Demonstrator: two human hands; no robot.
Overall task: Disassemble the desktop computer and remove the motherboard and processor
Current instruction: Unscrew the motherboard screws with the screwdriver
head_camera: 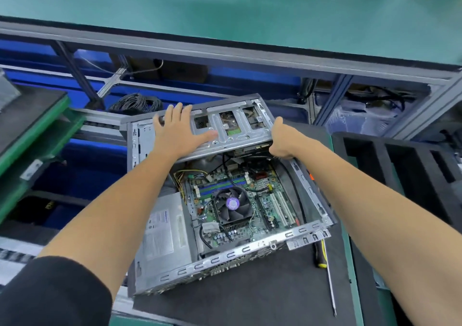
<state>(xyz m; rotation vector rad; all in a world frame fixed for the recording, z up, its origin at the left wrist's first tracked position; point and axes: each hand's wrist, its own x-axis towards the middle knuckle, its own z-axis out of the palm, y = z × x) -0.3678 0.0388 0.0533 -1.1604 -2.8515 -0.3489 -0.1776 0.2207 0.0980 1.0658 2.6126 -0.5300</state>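
An open desktop computer case (250, 247) lies on a black mat (250, 295). Inside it I see the green motherboard (272, 213), a black cooler fan (231, 205) with a purple label over the processor, and the grey power supply (162, 235) at the left. A metal drive cage (225, 128) is tilted up over the far end of the case. My left hand (178, 130) rests flat on the cage's top with straight fingers. My right hand (281, 138) grips the cage's right edge, fingers curled under it.
A yellow-handled screwdriver (325, 263) lies on the mat right of the case. Black foam trays (400, 175) stand at the right. A green-topped shelf (250, 13) runs across the back, with coiled black cable (136, 103) below it. Green racks (37, 130) stand at the left.
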